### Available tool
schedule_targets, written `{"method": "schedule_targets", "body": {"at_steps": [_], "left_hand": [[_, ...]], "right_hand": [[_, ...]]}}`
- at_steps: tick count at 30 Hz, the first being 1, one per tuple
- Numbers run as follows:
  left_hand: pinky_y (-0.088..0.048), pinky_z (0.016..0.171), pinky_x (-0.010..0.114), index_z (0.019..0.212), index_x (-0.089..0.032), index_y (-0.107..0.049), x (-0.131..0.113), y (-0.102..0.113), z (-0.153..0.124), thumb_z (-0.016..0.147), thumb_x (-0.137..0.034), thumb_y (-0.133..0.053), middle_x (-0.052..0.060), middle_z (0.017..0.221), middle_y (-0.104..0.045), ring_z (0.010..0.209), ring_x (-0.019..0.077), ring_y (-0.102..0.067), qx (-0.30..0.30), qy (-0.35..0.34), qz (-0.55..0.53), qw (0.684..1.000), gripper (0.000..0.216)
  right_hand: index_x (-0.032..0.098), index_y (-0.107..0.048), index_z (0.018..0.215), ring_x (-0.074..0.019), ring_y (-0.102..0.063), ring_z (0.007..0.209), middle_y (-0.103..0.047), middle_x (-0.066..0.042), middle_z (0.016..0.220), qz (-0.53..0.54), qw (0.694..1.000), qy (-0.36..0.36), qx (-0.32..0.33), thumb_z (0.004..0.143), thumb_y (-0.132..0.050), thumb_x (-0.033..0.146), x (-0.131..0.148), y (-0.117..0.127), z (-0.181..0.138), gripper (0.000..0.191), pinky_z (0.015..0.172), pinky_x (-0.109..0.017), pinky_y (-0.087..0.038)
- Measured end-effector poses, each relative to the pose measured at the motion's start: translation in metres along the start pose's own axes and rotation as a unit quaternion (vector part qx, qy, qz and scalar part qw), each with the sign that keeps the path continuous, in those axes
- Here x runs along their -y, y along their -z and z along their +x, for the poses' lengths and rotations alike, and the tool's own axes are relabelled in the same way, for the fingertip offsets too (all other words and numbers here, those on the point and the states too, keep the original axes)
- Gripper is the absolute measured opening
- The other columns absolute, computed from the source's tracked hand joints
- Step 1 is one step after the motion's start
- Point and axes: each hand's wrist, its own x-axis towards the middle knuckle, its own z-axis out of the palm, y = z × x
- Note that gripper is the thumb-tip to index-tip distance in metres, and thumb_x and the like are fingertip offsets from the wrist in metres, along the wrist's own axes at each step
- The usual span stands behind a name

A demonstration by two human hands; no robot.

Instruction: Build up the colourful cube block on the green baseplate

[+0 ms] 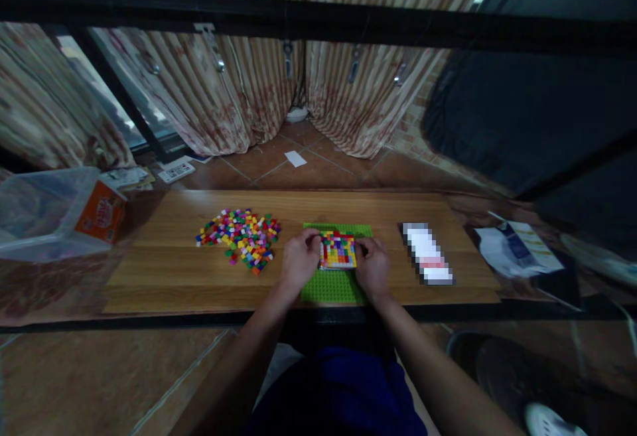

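Note:
A square block of small toy bricks in many colours (339, 250) is over the green studded baseplate (332, 288). My left hand (301, 260) is closed at the block's left edge, thumb and fingers pinching there. At the opposite edge, the curled fingers of my right hand (373, 267) grip the block's right side. A pale rim shows along the near side of the block. Whether it rests on the baseplate or is held slightly above it, I cannot tell. To the left lies a loose heap of small coloured bricks (243, 235).
A low wooden table (164, 270) carries everything. Toward its right end lies a phone-shaped object with a blurred-out screen (428, 253). A clear plastic bin (44, 214) stands on the floor at left. Papers (520, 250) lie right of the table. A dark bar (318, 21) crosses above.

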Motion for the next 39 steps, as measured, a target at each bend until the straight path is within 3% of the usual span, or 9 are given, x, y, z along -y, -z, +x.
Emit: {"method": "schedule_targets", "body": {"at_steps": [5,14,31,39], "left_hand": [[-0.054,0.079,0.030,0.102,-0.018,-0.071,0.001,0.000,0.007,0.089,-0.027,-0.054,0.005,0.095,-0.076,0.082,0.0178,-0.070,0.000,0.012,0.020,1.000,0.023],[-0.056,0.073,0.029,0.108,-0.020,-0.073,0.005,-0.002,0.012,0.087,-0.032,-0.054,0.004,0.094,-0.077,0.078,0.0177,-0.070,0.012,0.020,-0.017,1.000,0.030],[-0.053,0.060,0.026,0.101,-0.018,-0.074,0.019,-0.010,0.018,0.079,-0.039,-0.060,0.004,0.087,-0.077,0.068,0.0169,-0.068,0.004,0.055,-0.096,0.994,0.034],[-0.055,0.068,0.027,0.100,-0.019,-0.075,0.020,-0.013,0.020,0.081,-0.034,-0.059,0.004,0.088,-0.077,0.073,0.0165,-0.069,-0.012,0.045,-0.080,0.996,0.029]], "right_hand": [[0.018,-0.070,0.082,-0.0227,-0.056,0.084,-0.066,-0.009,0.084,0.005,1.000,-0.001,-0.002,0.088,-0.046,0.026,0.002,-0.001,0.001,0.025,0.079,-0.035,-0.043],[0.022,-0.068,0.080,-0.0218,-0.056,0.085,-0.066,-0.006,0.084,0.020,1.000,-0.005,-0.011,0.088,-0.048,0.021,0.001,-0.004,0.001,0.022,0.079,-0.034,-0.043],[0.022,-0.069,0.081,-0.0222,-0.054,0.086,-0.064,-0.006,0.085,0.021,1.000,-0.016,-0.005,0.088,-0.049,0.017,0.007,-0.003,0.002,0.022,0.076,-0.033,-0.042],[0.021,-0.069,0.081,-0.0227,-0.056,0.087,-0.066,-0.007,0.086,0.018,1.000,-0.013,-0.004,0.088,-0.047,0.018,0.005,-0.003,0.003,0.024,0.080,-0.035,-0.042]]}}
